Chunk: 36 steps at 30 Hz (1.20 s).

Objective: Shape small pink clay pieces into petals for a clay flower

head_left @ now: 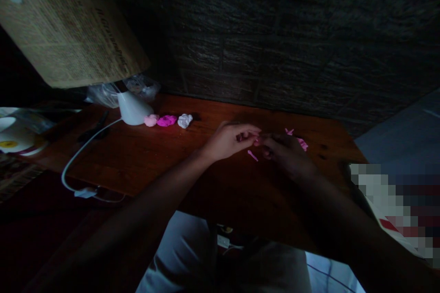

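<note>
Above the wooden table, my left hand [233, 141] and my right hand [285, 152] meet fingertip to fingertip. Both are closed in a pinch on a small bit of pink modelling clay [257, 139], mostly hidden by the fingers. A thin pink clay strip [253, 155] lies on the table just below the fingertips. Beyond my right hand are a small forked pink piece [289, 132] and a flat, ragged pink piece [303, 144]. To the left, a light pink lump [151, 120], a magenta lump [167, 121] and a white lump [184, 121] sit in a row.
A lamp with a white base [132, 110] and a newsprint shade [79, 32] stands at the left. Its white cable [74, 160] hangs over the table's front edge. Clear plastic bags [103, 95] lie behind it. A dark brick wall [240, 55] bounds the table's back.
</note>
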Available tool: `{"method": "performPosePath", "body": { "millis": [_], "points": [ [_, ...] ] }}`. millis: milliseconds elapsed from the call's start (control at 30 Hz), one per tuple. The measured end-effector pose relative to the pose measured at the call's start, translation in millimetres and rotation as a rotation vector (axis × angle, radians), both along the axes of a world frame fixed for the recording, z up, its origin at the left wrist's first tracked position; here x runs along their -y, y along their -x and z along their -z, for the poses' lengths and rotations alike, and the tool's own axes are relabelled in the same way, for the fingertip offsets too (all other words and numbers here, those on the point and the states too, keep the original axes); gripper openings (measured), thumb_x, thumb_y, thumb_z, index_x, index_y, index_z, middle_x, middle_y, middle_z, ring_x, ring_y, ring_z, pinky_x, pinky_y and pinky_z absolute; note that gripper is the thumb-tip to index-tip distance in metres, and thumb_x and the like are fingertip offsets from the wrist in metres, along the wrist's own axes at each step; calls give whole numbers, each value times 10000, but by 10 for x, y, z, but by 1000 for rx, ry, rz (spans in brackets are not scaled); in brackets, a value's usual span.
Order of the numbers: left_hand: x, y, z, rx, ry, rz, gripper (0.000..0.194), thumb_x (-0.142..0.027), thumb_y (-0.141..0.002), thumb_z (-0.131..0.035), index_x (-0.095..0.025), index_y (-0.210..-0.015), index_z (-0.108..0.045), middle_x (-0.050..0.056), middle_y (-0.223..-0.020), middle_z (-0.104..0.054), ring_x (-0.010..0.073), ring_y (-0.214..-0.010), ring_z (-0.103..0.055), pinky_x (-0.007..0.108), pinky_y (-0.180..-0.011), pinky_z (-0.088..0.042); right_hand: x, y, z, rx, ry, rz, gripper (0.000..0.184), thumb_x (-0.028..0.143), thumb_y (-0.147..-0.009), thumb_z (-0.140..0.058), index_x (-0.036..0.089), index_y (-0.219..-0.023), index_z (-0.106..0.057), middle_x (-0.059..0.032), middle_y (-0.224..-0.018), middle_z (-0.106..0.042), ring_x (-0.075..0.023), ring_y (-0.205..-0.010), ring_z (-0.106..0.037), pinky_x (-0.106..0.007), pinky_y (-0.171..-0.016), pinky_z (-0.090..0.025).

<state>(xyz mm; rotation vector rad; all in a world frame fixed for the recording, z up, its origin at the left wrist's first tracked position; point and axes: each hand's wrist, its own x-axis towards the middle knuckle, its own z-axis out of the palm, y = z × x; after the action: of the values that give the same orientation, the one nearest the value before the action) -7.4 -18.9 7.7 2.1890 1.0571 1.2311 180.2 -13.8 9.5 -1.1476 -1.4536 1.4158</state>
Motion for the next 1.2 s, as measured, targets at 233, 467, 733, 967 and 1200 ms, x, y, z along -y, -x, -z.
{"method": "performPosePath", "body": {
  "millis": [233,467,733,967,1200],
  "points": [
    [-118,160,-41,60,17,-196,269,-175,-854,-658,-144,-1114,-722,64,-929,-779,137,-786,-687,262,-766,-545,-48,-38,3,37,-62,129,164,372,-715,-728,208,-709,-728,3,-601,-606,-125,-538,-491,-280,-524,-373],
    [-276,244,125,-58,262,-71,122,-99,-788,-695,-162,-875,-753,56,-861,-791,145,-773,-725,293,-796,-565,-14,-39,-15,-28,-57,67,242,403,-711,-767,207,-852,-773,12,-672,-646,-106,-539,-479,-271,-518,-355],
    [-331,204,248,260,514,-111,135,-67,-718,-710,-129,-836,-732,47,-813,-770,132,-739,-709,316,-809,-581,8,-48,-52,22,-141,-34,371,565,-785,-739,208,-881,-768,24,-612,-582,-112,-546,-489,-277,-548,-374],
    [-267,205,181,35,360,-120,146,-97,-754,-675,-160,-862,-752,42,-854,-775,145,-793,-699,311,-828,-554,-1,-56,-43,-29,-127,-29,365,569,-735,-789,228,-866,-795,-1,-703,-650,-110,-575,-466,-277,-551,-380],
    [-216,195,97,-176,273,-176,109,-185,-782,-671,-182,-801,-778,43,-793,-769,162,-720,-673,313,-766,-513,21,-48,-66,-52,-82,4,301,444,-682,-857,268,-922,-816,28,-653,-630,-114,-571,-466,-284,-550,-364]
  ]
}}
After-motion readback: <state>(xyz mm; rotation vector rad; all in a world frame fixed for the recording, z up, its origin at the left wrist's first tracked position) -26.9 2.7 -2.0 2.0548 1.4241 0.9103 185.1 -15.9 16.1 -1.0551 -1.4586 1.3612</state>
